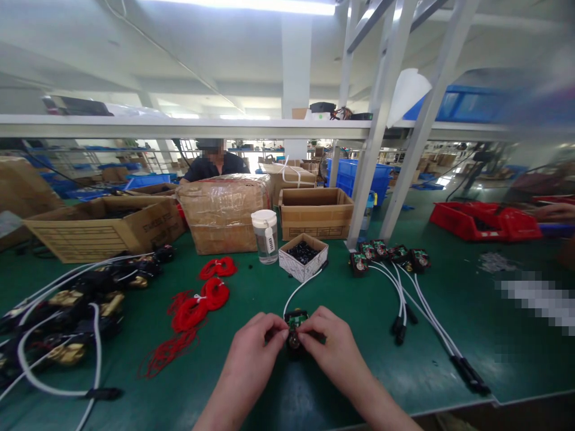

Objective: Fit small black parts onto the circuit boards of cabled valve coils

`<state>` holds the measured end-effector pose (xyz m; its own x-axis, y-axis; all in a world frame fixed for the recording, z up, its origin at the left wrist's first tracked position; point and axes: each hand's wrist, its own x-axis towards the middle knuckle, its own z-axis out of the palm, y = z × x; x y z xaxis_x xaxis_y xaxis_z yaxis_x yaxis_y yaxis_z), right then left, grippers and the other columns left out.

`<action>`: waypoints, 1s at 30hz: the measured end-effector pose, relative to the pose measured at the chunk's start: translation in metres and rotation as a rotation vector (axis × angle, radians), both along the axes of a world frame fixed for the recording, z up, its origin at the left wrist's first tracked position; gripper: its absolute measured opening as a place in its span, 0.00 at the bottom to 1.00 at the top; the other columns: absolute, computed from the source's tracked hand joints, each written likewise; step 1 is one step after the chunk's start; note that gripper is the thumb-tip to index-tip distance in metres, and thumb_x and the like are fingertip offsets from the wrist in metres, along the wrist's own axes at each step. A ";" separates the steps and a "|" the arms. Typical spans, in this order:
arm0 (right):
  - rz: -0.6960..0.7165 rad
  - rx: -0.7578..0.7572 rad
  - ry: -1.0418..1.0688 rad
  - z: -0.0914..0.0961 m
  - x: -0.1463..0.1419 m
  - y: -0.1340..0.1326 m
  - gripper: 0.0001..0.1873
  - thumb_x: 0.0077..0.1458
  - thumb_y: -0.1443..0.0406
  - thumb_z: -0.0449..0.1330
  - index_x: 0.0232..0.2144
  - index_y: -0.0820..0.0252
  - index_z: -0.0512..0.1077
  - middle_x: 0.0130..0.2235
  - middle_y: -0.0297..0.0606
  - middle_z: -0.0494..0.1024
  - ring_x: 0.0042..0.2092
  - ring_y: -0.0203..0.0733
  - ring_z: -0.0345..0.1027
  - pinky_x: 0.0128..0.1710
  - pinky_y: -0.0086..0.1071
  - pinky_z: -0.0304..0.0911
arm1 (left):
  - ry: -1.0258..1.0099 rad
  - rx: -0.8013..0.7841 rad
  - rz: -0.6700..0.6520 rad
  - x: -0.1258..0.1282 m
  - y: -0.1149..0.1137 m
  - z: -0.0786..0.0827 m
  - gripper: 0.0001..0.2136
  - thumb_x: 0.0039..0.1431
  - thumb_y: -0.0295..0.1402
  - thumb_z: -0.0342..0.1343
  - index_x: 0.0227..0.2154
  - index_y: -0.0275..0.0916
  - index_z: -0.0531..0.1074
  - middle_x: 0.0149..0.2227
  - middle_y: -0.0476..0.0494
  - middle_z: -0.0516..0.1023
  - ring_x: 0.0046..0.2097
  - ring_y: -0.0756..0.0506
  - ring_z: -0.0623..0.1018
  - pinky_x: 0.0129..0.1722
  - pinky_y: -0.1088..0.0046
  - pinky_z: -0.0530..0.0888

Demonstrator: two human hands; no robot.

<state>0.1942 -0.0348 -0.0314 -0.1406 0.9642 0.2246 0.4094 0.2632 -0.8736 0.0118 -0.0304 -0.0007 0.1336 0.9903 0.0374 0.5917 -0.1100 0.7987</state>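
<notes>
So your hands are right up against each other at the front of the counter (354,317), with the little module (295,320) sitting in the gap between them. Left hand (258,347) comes in from its left side, right hand (335,344) from its right, thumb and index drawn in close on both. The fingertips are at the module, but I honestly can't tell if they're clamped on its edge or on something tiny, way too small to see.

The bit that matters imo: neither hand is clearly nearer, it's basically dead centre. Its long axis looks to run straight away from you, green board (291,318) at the far end, round shiny part (294,342) at the near end by your fingertips. The white cable (300,289) leaves that far end on your left hand's side, then arcs forward and right to a black tip beside the small box of black parts (303,263).

Further out, red wire coils (211,295) lie to the left, and similar cabled modules (359,262) sit off to the far right.
</notes>
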 end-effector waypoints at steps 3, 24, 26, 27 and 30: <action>-0.011 0.016 -0.008 -0.001 0.000 -0.004 0.08 0.55 0.71 0.63 0.28 0.55 0.80 0.31 0.33 0.72 0.35 0.37 0.69 0.35 0.28 0.62 | 0.015 -0.009 -0.027 0.000 -0.003 0.001 0.07 0.56 0.35 0.54 0.28 0.43 0.77 0.32 0.46 0.77 0.36 0.43 0.76 0.37 0.70 0.67; -0.014 0.123 -0.097 0.004 0.007 0.010 0.09 0.59 0.74 0.61 0.31 0.56 0.78 0.34 0.33 0.73 0.38 0.37 0.70 0.40 0.28 0.63 | 0.063 0.103 0.033 0.010 0.013 -0.012 0.08 0.59 0.34 0.52 0.30 0.43 0.76 0.32 0.48 0.76 0.37 0.44 0.76 0.39 0.68 0.68; -0.010 0.120 -0.111 0.004 0.007 0.011 0.09 0.59 0.74 0.61 0.31 0.56 0.77 0.34 0.33 0.73 0.38 0.37 0.70 0.40 0.29 0.63 | 0.064 0.111 0.033 0.009 0.014 -0.015 0.08 0.59 0.35 0.52 0.30 0.43 0.76 0.32 0.47 0.76 0.37 0.44 0.76 0.39 0.69 0.68; -0.010 0.121 -0.116 0.004 0.007 0.012 0.09 0.59 0.74 0.60 0.31 0.56 0.77 0.35 0.33 0.72 0.38 0.37 0.71 0.40 0.29 0.64 | 0.061 0.120 0.032 0.009 0.015 -0.016 0.09 0.59 0.35 0.52 0.30 0.43 0.77 0.32 0.47 0.76 0.38 0.44 0.76 0.39 0.69 0.68; -0.006 0.131 -0.126 0.000 0.007 0.012 0.10 0.59 0.74 0.60 0.32 0.56 0.77 0.35 0.33 0.72 0.39 0.37 0.71 0.41 0.29 0.64 | 0.042 0.163 0.028 0.007 0.017 -0.022 0.09 0.60 0.35 0.52 0.31 0.44 0.78 0.33 0.47 0.77 0.38 0.44 0.77 0.40 0.69 0.69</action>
<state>0.2016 -0.0225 -0.0309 -0.1698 0.9289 0.3290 0.5158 0.3683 -0.7735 0.0192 -0.0134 -0.0226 0.1112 0.9750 0.1923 0.6288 -0.2189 0.7461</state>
